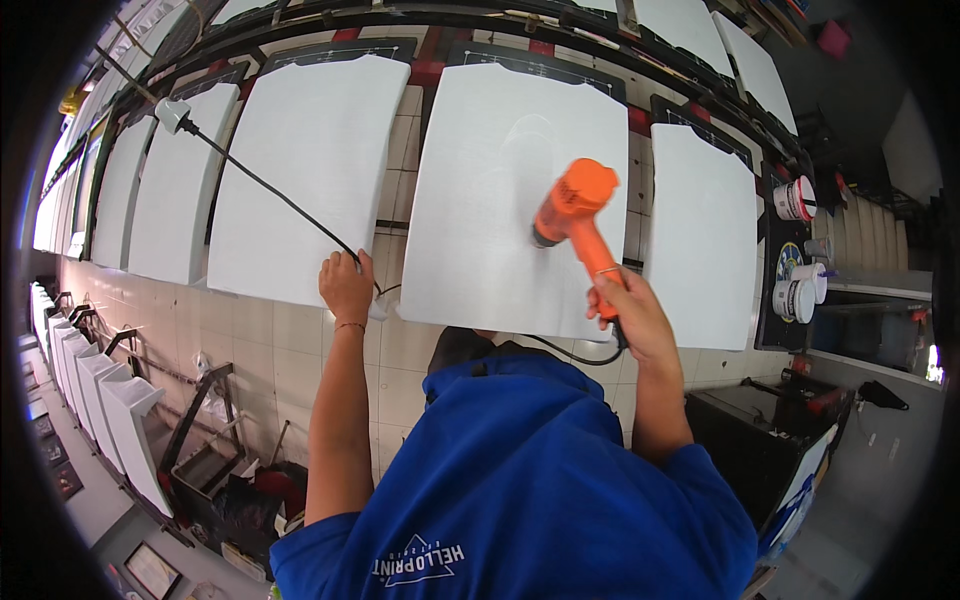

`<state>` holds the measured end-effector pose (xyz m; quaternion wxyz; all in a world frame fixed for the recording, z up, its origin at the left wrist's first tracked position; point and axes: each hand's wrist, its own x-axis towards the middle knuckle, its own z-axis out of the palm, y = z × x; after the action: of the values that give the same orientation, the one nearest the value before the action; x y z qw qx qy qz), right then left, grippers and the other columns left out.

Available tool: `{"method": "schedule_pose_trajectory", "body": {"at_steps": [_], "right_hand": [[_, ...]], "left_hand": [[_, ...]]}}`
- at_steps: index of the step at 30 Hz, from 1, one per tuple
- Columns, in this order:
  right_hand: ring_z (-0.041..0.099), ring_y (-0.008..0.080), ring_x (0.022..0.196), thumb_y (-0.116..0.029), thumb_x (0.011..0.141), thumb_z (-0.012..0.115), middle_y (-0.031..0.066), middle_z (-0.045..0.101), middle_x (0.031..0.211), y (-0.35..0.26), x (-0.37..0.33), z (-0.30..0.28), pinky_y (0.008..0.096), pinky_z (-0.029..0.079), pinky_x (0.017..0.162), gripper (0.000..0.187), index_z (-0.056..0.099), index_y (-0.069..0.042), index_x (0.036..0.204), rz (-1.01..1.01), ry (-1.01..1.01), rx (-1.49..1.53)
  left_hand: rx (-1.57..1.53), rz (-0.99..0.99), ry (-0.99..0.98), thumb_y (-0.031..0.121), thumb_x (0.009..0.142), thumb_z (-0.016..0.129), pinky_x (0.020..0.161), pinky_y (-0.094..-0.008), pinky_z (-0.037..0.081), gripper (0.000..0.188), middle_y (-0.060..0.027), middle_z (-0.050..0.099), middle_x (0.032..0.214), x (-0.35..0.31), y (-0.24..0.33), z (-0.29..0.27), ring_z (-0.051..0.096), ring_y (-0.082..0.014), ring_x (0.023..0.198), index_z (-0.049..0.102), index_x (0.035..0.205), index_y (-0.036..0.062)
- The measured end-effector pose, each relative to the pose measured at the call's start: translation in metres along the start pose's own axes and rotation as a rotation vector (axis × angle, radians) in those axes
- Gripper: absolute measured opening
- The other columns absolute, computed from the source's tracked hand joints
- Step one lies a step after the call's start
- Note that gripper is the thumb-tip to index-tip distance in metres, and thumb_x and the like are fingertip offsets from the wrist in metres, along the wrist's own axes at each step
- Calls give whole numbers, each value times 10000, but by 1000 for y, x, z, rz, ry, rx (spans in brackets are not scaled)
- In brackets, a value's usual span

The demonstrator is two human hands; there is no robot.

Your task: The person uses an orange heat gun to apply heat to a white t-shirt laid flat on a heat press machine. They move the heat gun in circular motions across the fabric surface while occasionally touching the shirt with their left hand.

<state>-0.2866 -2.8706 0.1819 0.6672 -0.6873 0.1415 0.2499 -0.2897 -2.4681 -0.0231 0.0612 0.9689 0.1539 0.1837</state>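
Note:
My right hand (640,315) is wrapped round the handle of an orange heat gun (582,195). Its dark nozzle points down and left over a white cloth panel (480,190), cut like a shirt front and lying flat on a black board. Whether the nozzle touches the cloth I cannot tell. My left hand (347,288) is closed on a black power cord (275,190) by the lower right corner of the neighbouring white panel (300,150). From there the cord rises to a pale socket (172,114) hanging at the upper left.
More white panels lie on boards to the left (183,180) and right (700,230). Tubs (795,299) stand on a dark surface at the far right. A black cabinet (750,430) is at the lower right. A rack of boards (120,420) lines the left. The cord loops near my waist.

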Motion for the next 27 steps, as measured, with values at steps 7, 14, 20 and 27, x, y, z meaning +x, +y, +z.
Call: {"method": "schedule_pose_trajectory", "body": {"at_steps": [7,14,20,27], "right_hand": [[589,93,648,-302,971,588,30,604,792,12,-28,-44,222,457,524,302,576,-13,1055,-9,219,13],[601,99,676,-313,969,597,29,601,807,9,-23,-21,228,450,539,313,568,-19,1074,8,105,27],[608,102,691,-286,984,572,34,613,807,-3,1,31,234,465,557,282,559,-21,1081,31,-117,-6],[605,106,706,-307,976,568,32,613,801,-17,36,77,248,462,576,306,555,-11,1053,23,-317,-79]], "left_hand": [[20,29,12,264,895,626,686,-393,463,302,-74,579,747,0,-1,3,572,-265,740,583,675,61],[-15,17,15,244,884,640,681,-416,467,298,-88,579,750,0,-3,0,578,-286,751,581,667,48],[-10,4,15,252,881,637,686,-415,471,300,-87,584,749,0,0,-2,583,-285,758,587,667,47],[-36,27,78,241,863,652,662,-389,459,288,-71,573,722,1,-1,-3,571,-257,714,575,651,62]]}}
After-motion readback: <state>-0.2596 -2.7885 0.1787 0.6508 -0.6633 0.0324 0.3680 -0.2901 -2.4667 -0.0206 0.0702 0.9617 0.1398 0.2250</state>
